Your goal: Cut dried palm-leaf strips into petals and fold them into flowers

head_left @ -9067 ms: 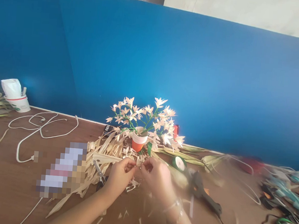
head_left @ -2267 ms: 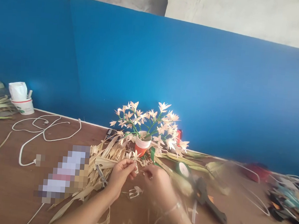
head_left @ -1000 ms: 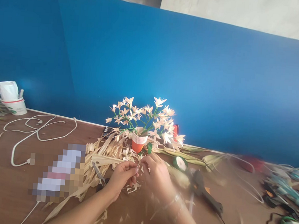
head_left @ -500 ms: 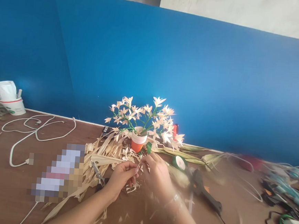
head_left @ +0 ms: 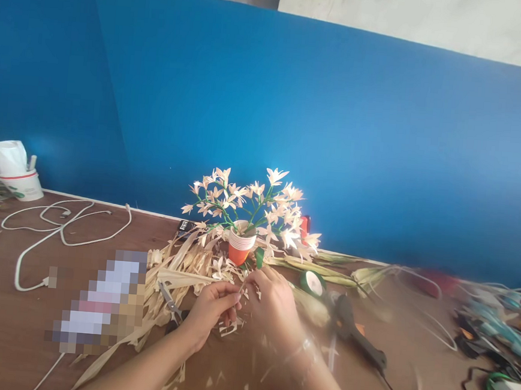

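Head view: both hands meet low in the middle, over a brown table [head_left: 6,331] strewn with pale trimmings. The left hand [head_left: 208,311] is closed in a pinch, thumb and forefinger nipping a small husk piece [head_left: 241,288]. The right hand [head_left: 274,307] curls in from the other side, its fingertips closed on the same piece, though blur hides just how they sit. The piece stands between the two sets of fingertips, raised a little off the table and above a cut scrap [head_left: 229,326]. It is just in front of the husk pile [head_left: 182,273] and near the orange cup [head_left: 239,248] of flowers [head_left: 251,203].

Fine shaping like this would go best with the left pinch as the steady anchor, close to the spot being worked. The right fingers would make small, light turns, since dry husk probably splits if pulled hard. Wrists low near the table should help steadiness.

Scissors [head_left: 170,301] lie just left of the left hand. A tape roll [head_left: 312,282] and glue gun [head_left: 353,334] lie to the right of the right hand
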Action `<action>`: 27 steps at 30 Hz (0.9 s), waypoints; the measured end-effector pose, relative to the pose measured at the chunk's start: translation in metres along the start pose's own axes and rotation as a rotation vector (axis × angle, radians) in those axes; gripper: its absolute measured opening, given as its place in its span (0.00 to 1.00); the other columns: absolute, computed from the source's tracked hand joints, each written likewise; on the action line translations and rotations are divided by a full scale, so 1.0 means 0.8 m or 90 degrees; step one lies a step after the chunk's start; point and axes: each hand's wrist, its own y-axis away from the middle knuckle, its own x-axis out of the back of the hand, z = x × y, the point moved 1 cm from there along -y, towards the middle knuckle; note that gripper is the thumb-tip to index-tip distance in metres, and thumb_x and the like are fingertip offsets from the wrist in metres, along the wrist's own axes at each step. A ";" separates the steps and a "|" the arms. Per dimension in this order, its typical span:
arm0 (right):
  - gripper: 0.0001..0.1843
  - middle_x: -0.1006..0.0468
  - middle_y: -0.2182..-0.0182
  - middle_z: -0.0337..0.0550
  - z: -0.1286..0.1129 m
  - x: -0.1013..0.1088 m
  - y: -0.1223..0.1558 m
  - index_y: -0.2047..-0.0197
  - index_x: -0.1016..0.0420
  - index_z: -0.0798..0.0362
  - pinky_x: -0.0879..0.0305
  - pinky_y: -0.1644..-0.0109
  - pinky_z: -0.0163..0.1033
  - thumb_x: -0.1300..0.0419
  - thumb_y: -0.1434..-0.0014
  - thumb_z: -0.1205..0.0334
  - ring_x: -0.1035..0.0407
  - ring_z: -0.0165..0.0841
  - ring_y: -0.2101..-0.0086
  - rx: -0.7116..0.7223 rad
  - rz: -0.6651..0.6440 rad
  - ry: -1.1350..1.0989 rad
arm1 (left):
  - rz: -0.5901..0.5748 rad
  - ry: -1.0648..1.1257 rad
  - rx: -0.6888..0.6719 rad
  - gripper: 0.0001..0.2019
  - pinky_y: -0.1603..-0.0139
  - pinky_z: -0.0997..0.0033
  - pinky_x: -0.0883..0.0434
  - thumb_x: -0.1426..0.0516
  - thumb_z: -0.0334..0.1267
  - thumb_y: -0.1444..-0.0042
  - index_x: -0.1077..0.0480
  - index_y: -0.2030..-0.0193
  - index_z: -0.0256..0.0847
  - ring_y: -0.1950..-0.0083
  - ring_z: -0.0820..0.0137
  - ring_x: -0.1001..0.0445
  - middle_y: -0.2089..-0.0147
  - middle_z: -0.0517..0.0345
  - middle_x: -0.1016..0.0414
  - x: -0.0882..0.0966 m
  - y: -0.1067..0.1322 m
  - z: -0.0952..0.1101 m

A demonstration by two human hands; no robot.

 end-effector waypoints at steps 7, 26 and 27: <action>0.07 0.27 0.73 0.39 -0.002 0.000 0.000 0.72 0.29 0.53 0.47 0.66 0.35 0.43 0.46 0.72 0.36 0.32 0.70 -0.013 0.000 -0.003 | -0.010 0.002 -0.002 0.12 0.81 0.78 0.41 0.36 0.42 0.58 0.29 0.70 0.36 0.81 0.78 0.35 0.77 0.62 0.29 0.001 -0.001 0.000; 0.09 0.26 0.78 0.41 0.007 -0.013 0.010 0.78 0.31 0.51 0.48 0.73 0.34 0.45 0.53 0.74 0.34 0.33 0.76 -0.090 -0.169 0.044 | 0.135 0.031 -0.065 0.13 0.81 0.79 0.43 0.37 0.42 0.59 0.28 0.69 0.36 0.80 0.78 0.36 0.75 0.61 0.29 0.011 -0.007 0.010; 0.09 0.26 0.80 0.40 0.007 -0.018 0.013 0.80 0.31 0.51 0.49 0.75 0.34 0.44 0.55 0.75 0.34 0.32 0.78 -0.090 -0.211 0.035 | 0.135 0.026 -0.068 0.13 0.81 0.79 0.43 0.37 0.42 0.59 0.29 0.69 0.36 0.80 0.78 0.36 0.75 0.61 0.29 0.011 -0.008 0.009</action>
